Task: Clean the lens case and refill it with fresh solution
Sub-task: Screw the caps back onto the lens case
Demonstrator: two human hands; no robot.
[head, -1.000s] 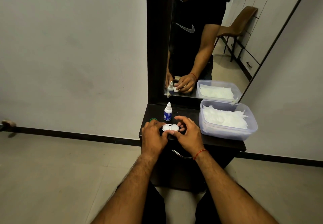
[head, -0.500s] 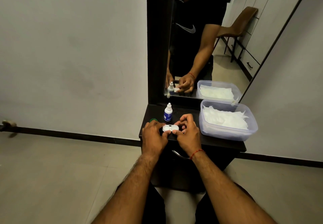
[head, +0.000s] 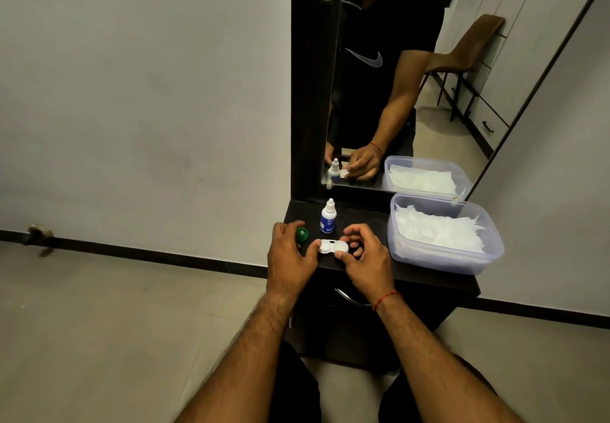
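A white two-well lens case [head: 332,246] lies on the dark dresser top [head: 369,218], held between both hands. My left hand [head: 290,254] pinches its left end with thumb and curled fingers. My right hand [head: 364,256] grips its right end, thumb at the front, fingers curled over the right well. A green cap [head: 301,234] sits on the top just behind my left hand's fingers. A small white solution bottle with a blue label [head: 328,217] stands upright behind the case.
A clear plastic tub of white tissues [head: 442,234] stands at the right of the dresser top. A mirror [head: 396,76] rises behind and reflects the hands and tub. A drawer handle [head: 350,298] is below the front edge.
My right hand's fingers have curled and shifted over the right well of the case. My left hand has stayed on the left end, and the green cap is now more exposed.
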